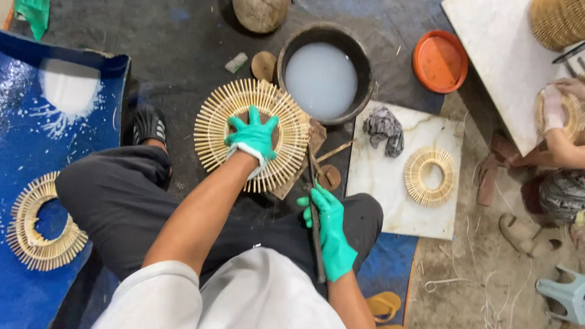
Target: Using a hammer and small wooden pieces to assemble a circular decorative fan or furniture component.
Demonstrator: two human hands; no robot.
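Note:
My left hand (252,137), in a green glove, presses flat with spread fingers on the middle of a round sunburst ring of bamboo sticks (213,125) lying on the dark floor. My right hand (331,230), also in a green glove, grips a long dark thin tool (312,176) whose tip points up toward the ring's right edge. A small brown wooden disc (329,177) lies just right of the tool.
A dark basin of milky liquid (321,78) sits behind the ring. A white slab (384,183) holds a smaller stick ring (431,176) and a grey rag (384,129). An orange lid (440,61), a blue mat (24,146) with another ring (38,228). Another person's hand (553,109) works at the right.

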